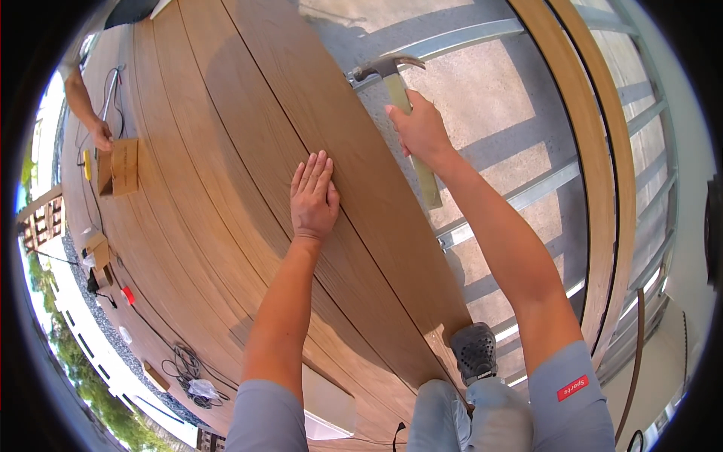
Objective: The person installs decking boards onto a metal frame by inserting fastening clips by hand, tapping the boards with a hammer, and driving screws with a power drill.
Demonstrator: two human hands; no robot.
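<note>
- Left hand (314,200): palm down on the deck (361,177), fingers straight and together — right beside a seam.
- Right hand (424,129): wrapped around the handle of the hammer (396,92).
- Hammer: by the deck's edge, seen against concrete (482,87) and metal beams (471,42) — claw head away from the person.
- Shoe (475,352): at the deck's edge.
- Co-worker's hand (102,135): at a carton (125,166), far left; its grip is too small to tell.

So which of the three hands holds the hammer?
The wearer's right hand; the left hand lies on the boards, the co-worker's hand is at a cardboard box.
</note>
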